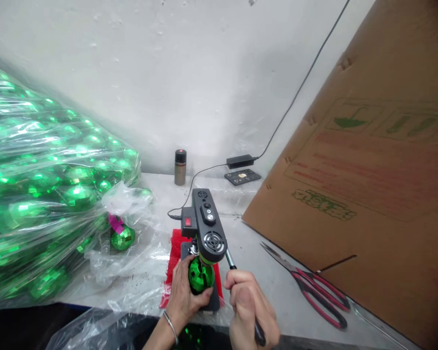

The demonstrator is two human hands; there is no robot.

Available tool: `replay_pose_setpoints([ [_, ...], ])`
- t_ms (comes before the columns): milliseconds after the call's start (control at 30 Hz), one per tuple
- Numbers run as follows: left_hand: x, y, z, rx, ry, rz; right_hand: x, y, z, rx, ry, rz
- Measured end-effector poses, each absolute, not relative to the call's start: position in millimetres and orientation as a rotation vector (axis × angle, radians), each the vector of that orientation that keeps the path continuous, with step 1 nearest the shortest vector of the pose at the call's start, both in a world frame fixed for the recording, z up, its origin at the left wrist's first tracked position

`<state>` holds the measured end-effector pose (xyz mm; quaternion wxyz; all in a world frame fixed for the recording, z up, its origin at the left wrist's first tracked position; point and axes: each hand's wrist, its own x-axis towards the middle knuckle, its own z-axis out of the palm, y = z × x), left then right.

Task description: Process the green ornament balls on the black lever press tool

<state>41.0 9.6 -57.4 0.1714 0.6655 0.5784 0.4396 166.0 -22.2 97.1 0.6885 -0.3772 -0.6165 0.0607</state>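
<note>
A small black bench press machine (209,223) with a round vented head and a red switch stands on a red cloth (175,248). Under its head is a shiny green faceted ball (200,276), like a disco-ball ornament. My left hand (184,291), a bracelet on the wrist, wraps round that ball from the left and front. The ball's top is hidden beneath the machine head. To the right of the ball, my right hand (251,308) is closed round the machine's lever handle (260,334); the lever's metal rod shows above the fingers.
At left, a large clear plastic bag (58,160) bulges with green balls; one ball (123,239) sits at its mouth. Behind stand a bottle (180,167), a power adapter (240,161) and a phone (243,177). Scissors (310,287) lie right, beside a cardboard box (365,184).
</note>
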Motion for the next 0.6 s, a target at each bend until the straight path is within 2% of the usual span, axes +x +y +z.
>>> replay_pose_setpoints([
  [600,39,7,-37,1.827,1.612,1.194,166,-23,93,-0.867,-1.391,0.082],
])
